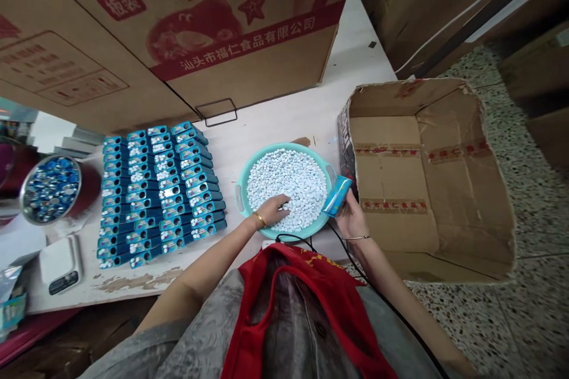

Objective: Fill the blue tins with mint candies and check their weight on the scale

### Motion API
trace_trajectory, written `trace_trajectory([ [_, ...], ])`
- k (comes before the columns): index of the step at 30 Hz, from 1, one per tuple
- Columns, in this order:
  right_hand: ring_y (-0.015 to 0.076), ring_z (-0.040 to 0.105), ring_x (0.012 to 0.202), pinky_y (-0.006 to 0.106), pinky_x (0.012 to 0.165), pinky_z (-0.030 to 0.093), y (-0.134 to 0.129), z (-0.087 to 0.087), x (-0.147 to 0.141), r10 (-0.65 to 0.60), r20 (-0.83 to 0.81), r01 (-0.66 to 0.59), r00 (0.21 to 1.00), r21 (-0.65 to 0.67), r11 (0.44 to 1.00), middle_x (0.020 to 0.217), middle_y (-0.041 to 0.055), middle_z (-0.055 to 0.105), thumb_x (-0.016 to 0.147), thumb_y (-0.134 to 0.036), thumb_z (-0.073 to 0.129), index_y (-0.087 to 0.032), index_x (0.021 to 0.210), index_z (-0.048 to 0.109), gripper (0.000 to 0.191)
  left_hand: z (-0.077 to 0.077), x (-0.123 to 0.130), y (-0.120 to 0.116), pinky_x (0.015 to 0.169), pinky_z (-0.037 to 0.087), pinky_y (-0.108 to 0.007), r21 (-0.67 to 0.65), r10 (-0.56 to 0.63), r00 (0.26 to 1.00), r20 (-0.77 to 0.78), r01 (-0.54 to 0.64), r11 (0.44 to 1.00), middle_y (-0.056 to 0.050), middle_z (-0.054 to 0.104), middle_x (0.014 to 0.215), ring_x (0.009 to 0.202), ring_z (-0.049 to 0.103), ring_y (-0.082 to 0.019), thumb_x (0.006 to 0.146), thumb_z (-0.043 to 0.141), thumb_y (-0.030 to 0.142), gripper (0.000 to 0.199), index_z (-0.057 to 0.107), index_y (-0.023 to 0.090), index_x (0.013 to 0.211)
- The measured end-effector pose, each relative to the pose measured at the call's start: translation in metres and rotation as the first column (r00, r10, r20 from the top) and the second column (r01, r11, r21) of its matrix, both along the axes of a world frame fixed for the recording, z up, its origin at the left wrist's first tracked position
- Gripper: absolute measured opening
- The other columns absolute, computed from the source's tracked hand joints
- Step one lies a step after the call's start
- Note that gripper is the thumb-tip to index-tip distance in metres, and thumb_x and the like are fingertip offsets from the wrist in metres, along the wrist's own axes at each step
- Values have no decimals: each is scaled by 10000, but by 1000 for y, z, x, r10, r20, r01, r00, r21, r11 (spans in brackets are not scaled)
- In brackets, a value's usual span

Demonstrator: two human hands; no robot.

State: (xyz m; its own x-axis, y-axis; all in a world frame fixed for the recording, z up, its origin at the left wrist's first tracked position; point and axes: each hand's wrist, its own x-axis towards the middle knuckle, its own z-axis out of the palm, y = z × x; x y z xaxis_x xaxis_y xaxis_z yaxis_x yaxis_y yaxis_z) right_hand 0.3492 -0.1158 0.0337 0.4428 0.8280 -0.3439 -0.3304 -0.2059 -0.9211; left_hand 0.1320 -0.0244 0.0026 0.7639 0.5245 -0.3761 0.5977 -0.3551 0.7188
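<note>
A turquoise basin (pixel 242 180) with side handles holds a heap of small pale white-blue candies (pixel 291 174). My left hand (pixel 272 211) reaches into the heap at the basin's near left. Its fingers are curled together, with something small and dark between them that I cannot make out. Over the basin's right rim, my right hand (pixel 352 219) grips a shiny blue candy box (pixel 338 195), which is tilted. To the left stand several rows of similar blue boxes (pixel 162 189), with dark round openings and candy pictures on their tops.
An open cardboard carton (pixel 391 174) stands right of the basin. Large printed cartons (pixel 249 65) line the back of the white table (pixel 242 130). At left are a round bowl of blue wrapped pieces (pixel 51 189) and a white device (pixel 61 263). A black cable (pixel 355 260) crosses near my right wrist.
</note>
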Motion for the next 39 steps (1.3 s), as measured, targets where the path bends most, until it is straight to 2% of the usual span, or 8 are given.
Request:
trace_trajectory([
  [6,205,598,997,385,900,498,0,0,3,40,273,-37,961,-18,999,1113,50,606,763,-408,688,-249,1190,454,512,41,-28,32,849,465,-320,26,46,991,124,-50,998,-83,616,1050,928,581,-182,845,567,262,335,555,163,1164],
  [12,249,556,999,435,907,453,13,0,-5,139,646,-204,751,27,979,1058,81,579,794,-313,636,-216,1117,503,363,104,-36,62,835,464,-301,102,-25,989,144,11,995,-66,604,1019,902,567,-160,876,536,289,296,555,167,1145],
  [18,265,550,1005,451,896,456,20,-3,-22,206,720,-365,663,69,929,1038,90,576,803,-197,538,-226,1092,513,291,156,-1,66,838,476,-313,195,-284,932,-226,329,924,-85,620,1063,981,597,-204,869,510,193,246,559,154,1106],
  [22,268,543,1028,462,909,457,17,-8,-31,214,742,-404,635,83,911,1060,100,567,804,-165,504,-225,1114,496,316,179,29,55,680,496,-335,275,-250,818,-518,437,856,-109,610,1065,870,647,-245,880,486,217,276,525,156,1146],
  [27,256,553,1047,497,998,412,18,-14,-34,206,763,-398,613,73,914,1076,90,578,815,-192,505,-233,1132,486,320,199,49,37,633,490,-341,309,-289,754,-590,542,782,-122,616,967,849,662,-266,917,328,102,281,566,121,1065],
  [32,269,562,989,547,973,396,9,-6,-29,207,708,-390,675,105,915,1035,90,591,816,-237,524,-219,1115,524,300,183,32,41,647,483,-327,353,-210,835,-508,424,834,-91,600,962,843,644,-234,928,344,155,263,562,160,1075],
  [36,287,581,966,492,876,458,-2,-12,-21,195,695,-287,692,17,958,1039,92,607,780,-358,618,-228,1135,563,382,117,-2,53,708,483,-345,325,-39,900,-434,197,925,-141,520,1165,938,594,-237,890,380,113,328,485,123,1200],
  [39,320,603,968,523,870,463,-8,-15,-18,188,682,-211,707,-50,976,1059,110,616,751,-472,644,-243,1151,576,466,65,-15,47,744,481,-358,268,-45,892,-451,183,946,-166,506,1200,986,572,-247,924,289,99,343,494,87,1199],
])
